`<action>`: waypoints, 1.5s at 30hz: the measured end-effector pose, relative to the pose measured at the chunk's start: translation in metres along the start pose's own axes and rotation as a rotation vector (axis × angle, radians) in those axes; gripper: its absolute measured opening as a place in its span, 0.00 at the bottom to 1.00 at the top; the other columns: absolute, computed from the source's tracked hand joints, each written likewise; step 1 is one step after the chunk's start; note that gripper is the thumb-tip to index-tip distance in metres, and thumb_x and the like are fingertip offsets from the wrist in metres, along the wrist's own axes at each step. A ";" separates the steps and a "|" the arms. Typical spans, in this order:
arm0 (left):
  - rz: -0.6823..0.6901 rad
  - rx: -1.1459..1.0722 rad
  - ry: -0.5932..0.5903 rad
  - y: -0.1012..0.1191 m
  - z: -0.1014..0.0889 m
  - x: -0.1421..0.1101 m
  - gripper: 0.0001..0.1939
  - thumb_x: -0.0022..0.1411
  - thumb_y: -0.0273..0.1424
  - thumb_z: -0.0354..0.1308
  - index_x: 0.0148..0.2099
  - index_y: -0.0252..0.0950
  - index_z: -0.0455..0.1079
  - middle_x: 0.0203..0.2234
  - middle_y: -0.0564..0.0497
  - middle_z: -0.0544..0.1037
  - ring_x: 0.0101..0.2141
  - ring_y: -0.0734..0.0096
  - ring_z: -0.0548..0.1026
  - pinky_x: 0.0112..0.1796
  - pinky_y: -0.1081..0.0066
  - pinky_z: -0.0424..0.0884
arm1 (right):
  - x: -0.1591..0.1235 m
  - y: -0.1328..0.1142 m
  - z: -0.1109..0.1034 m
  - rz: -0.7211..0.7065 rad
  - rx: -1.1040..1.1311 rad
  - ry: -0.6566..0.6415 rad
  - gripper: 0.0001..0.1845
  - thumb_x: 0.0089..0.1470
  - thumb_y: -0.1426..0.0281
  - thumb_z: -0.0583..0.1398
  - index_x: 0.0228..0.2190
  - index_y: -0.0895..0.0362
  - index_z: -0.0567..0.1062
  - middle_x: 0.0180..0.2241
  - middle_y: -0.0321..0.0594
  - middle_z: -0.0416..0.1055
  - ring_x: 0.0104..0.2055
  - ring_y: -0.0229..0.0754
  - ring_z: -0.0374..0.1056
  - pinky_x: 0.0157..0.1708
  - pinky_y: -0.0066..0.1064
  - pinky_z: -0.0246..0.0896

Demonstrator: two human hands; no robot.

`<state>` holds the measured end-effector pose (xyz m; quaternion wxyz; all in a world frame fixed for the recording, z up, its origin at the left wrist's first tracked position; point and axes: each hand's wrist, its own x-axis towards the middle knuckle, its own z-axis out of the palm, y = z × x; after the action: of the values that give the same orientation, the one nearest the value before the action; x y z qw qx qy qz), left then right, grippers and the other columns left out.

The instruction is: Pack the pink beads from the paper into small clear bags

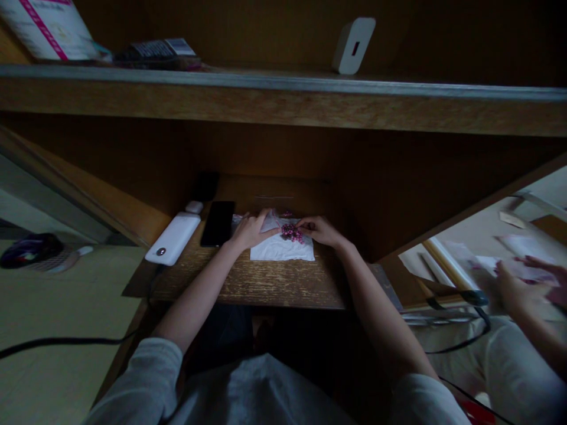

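A small cluster of pink and dark beads [292,232] lies on a crumpled white tissue [283,251] at the middle of the wooden desk. From the left, my left hand [251,230] rests over the tissue, thumb and forefinger spread apart, the thumb's tip close to the beads. A thin pinkish strand and something clear show dimly between those fingers. On the other side, my right hand [322,230] has its thumb and forefinger pinched at the right edge of the cluster. A few more pink beads [287,213] appear just behind it.
Left of the tissue lie a black phone [218,224] and a white power bank [173,239]. Overhead, a shelf [274,100] carries a white charger [354,46] and packages. At right, another person's hands [527,280] are beside a neighbouring desk.
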<state>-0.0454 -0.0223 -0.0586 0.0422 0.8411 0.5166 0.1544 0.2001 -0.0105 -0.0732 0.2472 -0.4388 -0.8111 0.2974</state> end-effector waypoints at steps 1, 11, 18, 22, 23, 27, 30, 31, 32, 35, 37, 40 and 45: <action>0.004 -0.001 -0.001 0.000 0.000 0.000 0.36 0.58 0.52 0.46 0.61 0.36 0.51 0.46 0.40 0.74 0.44 0.52 0.72 0.44 0.59 0.65 | 0.000 0.000 0.000 0.002 0.004 0.002 0.11 0.52 0.67 0.56 0.33 0.58 0.76 0.34 0.42 0.75 0.35 0.41 0.69 0.37 0.30 0.62; 0.017 -0.023 0.026 -0.003 0.002 0.001 0.35 0.58 0.53 0.46 0.61 0.36 0.53 0.47 0.39 0.73 0.44 0.51 0.72 0.44 0.58 0.64 | -0.001 -0.004 -0.001 0.019 0.129 0.070 0.13 0.50 0.62 0.57 0.31 0.59 0.75 0.31 0.41 0.74 0.33 0.40 0.68 0.35 0.30 0.61; 0.042 -0.023 0.011 0.001 0.003 0.000 0.36 0.57 0.53 0.47 0.60 0.35 0.54 0.42 0.39 0.75 0.43 0.52 0.73 0.44 0.59 0.64 | 0.007 -0.012 0.010 -0.001 0.306 0.180 0.14 0.49 0.60 0.59 0.31 0.59 0.74 0.30 0.40 0.72 0.31 0.38 0.66 0.31 0.28 0.59; 0.072 -0.029 0.015 0.001 0.004 0.001 0.36 0.57 0.53 0.47 0.60 0.35 0.54 0.46 0.40 0.74 0.44 0.54 0.73 0.45 0.60 0.64 | 0.014 -0.022 0.020 0.007 0.344 0.280 0.15 0.47 0.59 0.60 0.31 0.59 0.74 0.24 0.36 0.68 0.24 0.35 0.61 0.24 0.25 0.54; 0.078 -0.034 0.018 0.001 0.004 0.001 0.36 0.57 0.53 0.47 0.60 0.35 0.54 0.47 0.40 0.73 0.45 0.54 0.72 0.46 0.60 0.63 | 0.015 -0.025 0.022 0.006 0.342 0.284 0.15 0.47 0.59 0.60 0.31 0.59 0.74 0.22 0.35 0.67 0.23 0.34 0.60 0.23 0.25 0.53; 0.069 -0.056 0.015 0.001 0.006 0.001 0.36 0.56 0.54 0.47 0.60 0.36 0.53 0.47 0.41 0.73 0.45 0.53 0.72 0.46 0.58 0.63 | 0.017 -0.034 0.026 -0.021 0.336 0.237 0.15 0.48 0.59 0.60 0.30 0.59 0.74 0.20 0.34 0.65 0.23 0.34 0.59 0.22 0.25 0.52; 0.073 -0.078 0.018 0.000 0.006 0.001 0.36 0.56 0.54 0.48 0.60 0.36 0.53 0.47 0.41 0.73 0.46 0.53 0.72 0.47 0.58 0.62 | 0.019 -0.036 0.027 -0.035 0.338 0.210 0.15 0.49 0.58 0.59 0.30 0.58 0.74 0.22 0.35 0.66 0.24 0.35 0.60 0.24 0.25 0.54; 0.076 -0.080 0.021 0.000 0.006 0.001 0.37 0.56 0.54 0.48 0.60 0.36 0.53 0.47 0.41 0.73 0.46 0.53 0.72 0.47 0.58 0.62 | 0.019 -0.037 0.028 -0.042 0.339 0.211 0.15 0.49 0.58 0.59 0.30 0.58 0.74 0.22 0.36 0.67 0.24 0.35 0.61 0.24 0.26 0.55; 0.077 -0.079 0.024 0.000 0.006 0.001 0.37 0.56 0.54 0.48 0.60 0.36 0.53 0.48 0.41 0.72 0.46 0.53 0.72 0.47 0.58 0.62 | 0.020 -0.037 0.028 -0.051 0.338 0.217 0.16 0.50 0.58 0.58 0.30 0.58 0.74 0.24 0.36 0.68 0.25 0.36 0.62 0.25 0.26 0.56; 0.067 -0.083 0.035 0.000 0.005 0.001 0.36 0.56 0.54 0.48 0.59 0.36 0.54 0.48 0.41 0.72 0.45 0.53 0.72 0.47 0.58 0.62 | 0.022 -0.038 0.027 -0.064 0.320 0.239 0.17 0.53 0.57 0.55 0.32 0.58 0.74 0.29 0.39 0.72 0.30 0.38 0.65 0.30 0.28 0.59; 0.051 -0.090 0.049 0.000 0.005 0.002 0.35 0.56 0.53 0.49 0.59 0.37 0.54 0.47 0.42 0.73 0.44 0.53 0.73 0.47 0.57 0.62 | 0.023 -0.041 0.025 -0.069 0.300 0.226 0.18 0.53 0.57 0.55 0.32 0.58 0.75 0.31 0.40 0.73 0.32 0.39 0.66 0.32 0.29 0.60; 0.014 -0.111 0.065 -0.001 0.006 0.002 0.34 0.55 0.52 0.51 0.57 0.38 0.55 0.42 0.43 0.75 0.42 0.53 0.74 0.46 0.56 0.63 | 0.024 -0.047 0.023 -0.091 0.277 0.150 0.16 0.51 0.58 0.57 0.31 0.58 0.75 0.31 0.40 0.73 0.33 0.39 0.67 0.34 0.29 0.61; -0.064 -0.446 0.115 -0.002 0.011 0.005 0.34 0.51 0.47 0.59 0.56 0.39 0.54 0.42 0.46 0.74 0.41 0.59 0.74 0.40 0.64 0.68 | 0.034 -0.054 0.021 -0.114 0.283 0.141 0.12 0.49 0.61 0.59 0.30 0.58 0.74 0.29 0.39 0.72 0.30 0.38 0.67 0.32 0.29 0.61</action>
<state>-0.0421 -0.0159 -0.0683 0.2023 0.7841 0.4975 0.3112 0.1391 -0.0102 -0.0453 0.3793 -0.3725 -0.7655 0.3624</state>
